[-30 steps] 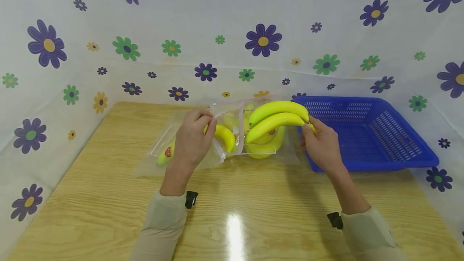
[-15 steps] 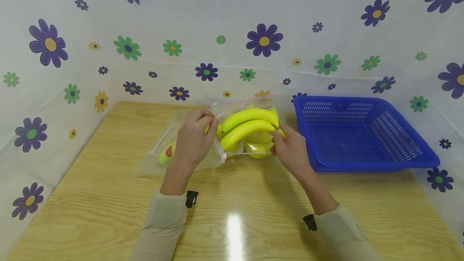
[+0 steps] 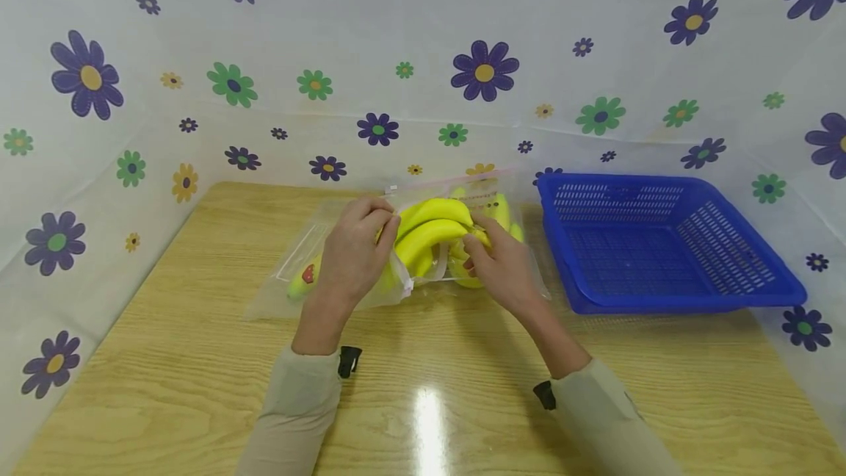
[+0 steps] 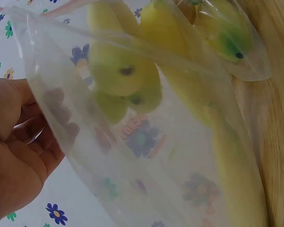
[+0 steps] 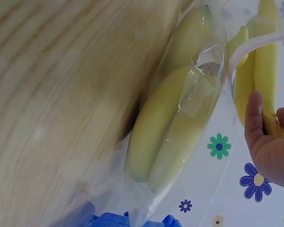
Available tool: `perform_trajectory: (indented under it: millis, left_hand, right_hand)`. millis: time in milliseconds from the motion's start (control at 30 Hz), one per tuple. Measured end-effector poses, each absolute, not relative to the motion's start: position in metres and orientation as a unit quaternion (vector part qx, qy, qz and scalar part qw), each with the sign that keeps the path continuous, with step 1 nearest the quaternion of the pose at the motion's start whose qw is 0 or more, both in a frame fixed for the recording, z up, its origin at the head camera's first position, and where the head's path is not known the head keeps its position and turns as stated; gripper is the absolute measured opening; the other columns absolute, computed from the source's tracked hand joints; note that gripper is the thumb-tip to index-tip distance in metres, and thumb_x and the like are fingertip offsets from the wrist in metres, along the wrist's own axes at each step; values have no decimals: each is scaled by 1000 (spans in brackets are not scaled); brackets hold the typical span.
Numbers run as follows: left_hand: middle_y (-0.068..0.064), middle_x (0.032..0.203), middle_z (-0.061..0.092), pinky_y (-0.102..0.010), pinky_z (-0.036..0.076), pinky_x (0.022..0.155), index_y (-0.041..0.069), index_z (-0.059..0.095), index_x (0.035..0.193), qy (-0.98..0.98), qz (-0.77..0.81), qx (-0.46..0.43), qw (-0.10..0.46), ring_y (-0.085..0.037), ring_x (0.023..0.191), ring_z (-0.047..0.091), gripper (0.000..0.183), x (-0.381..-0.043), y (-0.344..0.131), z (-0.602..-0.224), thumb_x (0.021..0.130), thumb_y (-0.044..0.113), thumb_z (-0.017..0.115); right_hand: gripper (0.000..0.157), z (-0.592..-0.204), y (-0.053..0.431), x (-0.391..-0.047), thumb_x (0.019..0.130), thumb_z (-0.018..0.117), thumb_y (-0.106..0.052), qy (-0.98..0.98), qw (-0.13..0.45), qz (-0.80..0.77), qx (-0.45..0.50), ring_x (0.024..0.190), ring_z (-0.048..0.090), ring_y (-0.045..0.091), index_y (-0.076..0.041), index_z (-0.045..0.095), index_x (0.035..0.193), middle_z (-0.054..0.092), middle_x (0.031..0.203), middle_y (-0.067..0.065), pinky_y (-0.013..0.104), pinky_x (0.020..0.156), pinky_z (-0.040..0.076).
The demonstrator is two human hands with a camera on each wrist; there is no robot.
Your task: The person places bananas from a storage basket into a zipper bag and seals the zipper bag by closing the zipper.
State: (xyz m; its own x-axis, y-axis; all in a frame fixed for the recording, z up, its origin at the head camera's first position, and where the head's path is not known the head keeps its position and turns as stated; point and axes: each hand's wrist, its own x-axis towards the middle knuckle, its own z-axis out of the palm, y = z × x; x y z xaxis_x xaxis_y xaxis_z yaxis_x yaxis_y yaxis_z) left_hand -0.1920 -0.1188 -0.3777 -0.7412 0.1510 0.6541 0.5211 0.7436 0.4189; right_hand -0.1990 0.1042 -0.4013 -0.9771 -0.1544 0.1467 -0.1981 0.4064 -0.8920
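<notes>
My left hand (image 3: 353,255) pinches the edge of a clear zip bag (image 3: 287,248), lifting its mouth. Yellow fruit, including a long banana (image 4: 236,165), lies inside that bag. A red sticker (image 3: 308,274) marks one yellow-green piece near the bag's left end. With the fingertips and thumb of my right hand (image 3: 502,263), I grip a small bunch of bananas (image 3: 429,230) by the stem. The bunch's far tips enter the bag mouth beside my left fingers and are seen through the plastic in the left wrist view.
A second clear bag (image 3: 485,193) with several bananas (image 5: 161,123) inside lies on the wooden table (image 3: 198,358), below and behind my right hand. To the right stands a blue plastic basket (image 3: 674,307). Flower-print cloth (image 3: 423,35) hangs behind and at both sides.
My right hand has carried the banana bunch left from near the basket, over the second bag, into the mouth of the first bag. My left hand stays in place, holding the bag edge.
</notes>
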Motion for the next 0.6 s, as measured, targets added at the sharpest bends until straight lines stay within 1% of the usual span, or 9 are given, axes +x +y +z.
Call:
perform_trajectory:
  millis: [133, 200, 267, 300, 367, 433, 500, 600]
  left_hand:
    - [-13, 102, 65, -37, 56, 84, -4, 73, 92, -883, -301, -189, 306, -28, 99, 60, 15, -192, -120, -377, 96, 8, 65]
    - [-13, 102, 65, -37, 56, 84, -4, 73, 91, -881, -302, -190, 310, -29, 99, 61, 15, -191, -120, -377, 96, 8, 65]
    - [-13, 102, 65, -38, 56, 83, -4, 73, 91, -878, -305, -192, 315, -29, 98, 61, 15, -191, -121, -377, 95, 8, 66]
    - [-13, 101, 65, -38, 56, 83, -4, 73, 90, -876, -306, -193, 318, -29, 98, 61, 15, -191, -121, -376, 95, 8, 66]
    - [-14, 101, 65, -38, 56, 82, -4, 72, 90, -874, -308, -195, 322, -30, 97, 62, 15, -191, -121, -377, 95, 9, 66]
    - [-14, 101, 65, -38, 56, 82, -5, 72, 90, -873, -308, -197, 324, -30, 97, 61, 15, -192, -122, -377, 95, 8, 66]
    - [-14, 101, 65, -38, 56, 82, -5, 72, 90, -873, -307, -197, 322, -30, 96, 61, 16, -192, -122, -377, 95, 9, 66]
    - [-13, 101, 65, -38, 56, 81, -5, 72, 90, -874, -307, -196, 321, -29, 96, 61, 16, -192, -122, -378, 96, 8, 64]
  right_hand:
    - [49, -402, 98, -207, 104, 46, -19, -817, -26, 558, 143, 90, 65, 39, -12, 37, 151, 60, 124, 21, 53, 77, 57]
    - [48, -403, 95, -210, 104, 43, -17, -812, -42, 559, 163, 95, 63, 42, -9, 36, 151, 57, 126, 23, 55, 78, 56]
    - [47, -405, 94, -210, 104, 42, -15, -815, -44, 549, 179, 96, 63, 41, -7, 37, 150, 59, 123, 24, 50, 74, 56]
    - [46, -405, 93, -210, 104, 42, -15, -821, -38, 539, 186, 91, 63, 39, -5, 39, 149, 60, 119, 24, 45, 71, 55]
    - [42, -407, 92, -209, 104, 45, -15, -838, -15, 511, 193, 80, 62, 31, -3, 46, 145, 63, 108, 20, 34, 63, 51]
    - [37, -410, 91, -209, 103, 50, -15, -853, 16, 485, 189, 72, 60, 24, -1, 55, 137, 66, 98, 16, 28, 57, 46]
    - [29, -412, 89, -209, 101, 55, -14, -865, 46, 467, 178, 67, 57, 19, 0, 63, 126, 67, 91, 15, 25, 53, 44]
    - [22, -417, 86, -211, 98, 62, -15, -875, 73, 453, 154, 68, 61, 20, 1, 68, 111, 70, 89, 14, 25, 53, 47]
